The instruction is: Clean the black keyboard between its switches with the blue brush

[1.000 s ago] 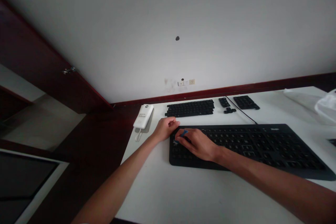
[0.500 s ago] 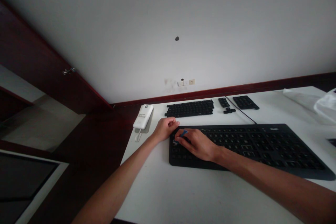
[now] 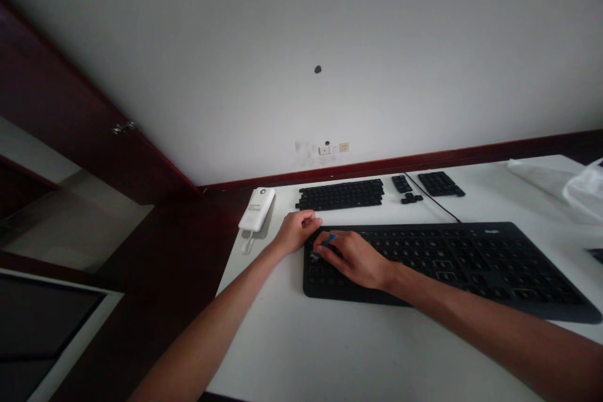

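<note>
A black computer keyboard [image 3: 377, 297] lies on the white desk, its keycaps taken off so that rows of small bare key posts show. My left hand [image 3: 298, 230] is closed with curled fingers at the keyboard's far left corner, holding it there; the fingertips are partly hidden. Over the left end of the keys, my right hand [image 3: 353, 257] pinches a small tool with a blue handle [image 3: 328, 239], which slants down toward the key posts. A pale bit shows below the fingers, too small to make out. The tool's working end is mostly hidden.
Behind the keyboard lie a block of black keycaps [image 3: 342, 195], a keypad group [image 3: 440, 183] and smaller groups [image 3: 402, 184]. A cable [image 3: 436, 202] runs between them. A white power bank [image 3: 257, 208] sits at left, a white plastic bag [image 3: 565, 191] at right.
The blue tool has tilted very slightly in my right hand's fingers. Both hands and the keyboard stay in place.
</note>
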### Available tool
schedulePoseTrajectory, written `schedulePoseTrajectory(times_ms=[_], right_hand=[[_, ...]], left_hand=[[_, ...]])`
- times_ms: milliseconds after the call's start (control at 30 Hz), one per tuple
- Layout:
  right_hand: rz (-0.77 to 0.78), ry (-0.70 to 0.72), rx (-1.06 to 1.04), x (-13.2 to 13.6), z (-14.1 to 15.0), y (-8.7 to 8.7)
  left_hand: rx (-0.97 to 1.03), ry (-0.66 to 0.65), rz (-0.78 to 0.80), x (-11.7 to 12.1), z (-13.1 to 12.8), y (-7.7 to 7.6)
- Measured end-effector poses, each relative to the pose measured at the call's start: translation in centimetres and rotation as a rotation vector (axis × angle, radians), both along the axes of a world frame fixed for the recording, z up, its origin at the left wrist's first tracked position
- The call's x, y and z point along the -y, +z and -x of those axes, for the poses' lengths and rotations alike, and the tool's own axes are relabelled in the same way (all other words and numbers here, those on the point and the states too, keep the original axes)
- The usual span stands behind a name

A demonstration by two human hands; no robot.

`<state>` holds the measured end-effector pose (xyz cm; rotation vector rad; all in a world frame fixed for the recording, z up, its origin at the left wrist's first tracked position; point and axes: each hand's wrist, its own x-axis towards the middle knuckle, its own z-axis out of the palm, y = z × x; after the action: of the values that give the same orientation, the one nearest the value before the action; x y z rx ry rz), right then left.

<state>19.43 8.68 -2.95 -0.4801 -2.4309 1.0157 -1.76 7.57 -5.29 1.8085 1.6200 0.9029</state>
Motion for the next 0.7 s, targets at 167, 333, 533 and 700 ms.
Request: schedulePoseTrajectory(times_ms=[167,333,533,700], right_hand=[[0.003,-0.002,0.001,0.04,0.02,0.12],[0.003,-0.006,0.011,0.05,0.05,0.09],[-0.008,-0.004,-0.003,0.03,0.04,0.02],[-0.005,-0.009,0.004,0.02,0.05,-0.01]], left_hand=[[0.006,0.001,0.002,0.05,-0.03,0.10],[0.007,0.004,0.006,0.11,-0.05,0.13],[-0.005,0.009,0.011,0.15,-0.09,0.24],[-0.004,0.009,0.013,0.13,-0.17,0.34]])
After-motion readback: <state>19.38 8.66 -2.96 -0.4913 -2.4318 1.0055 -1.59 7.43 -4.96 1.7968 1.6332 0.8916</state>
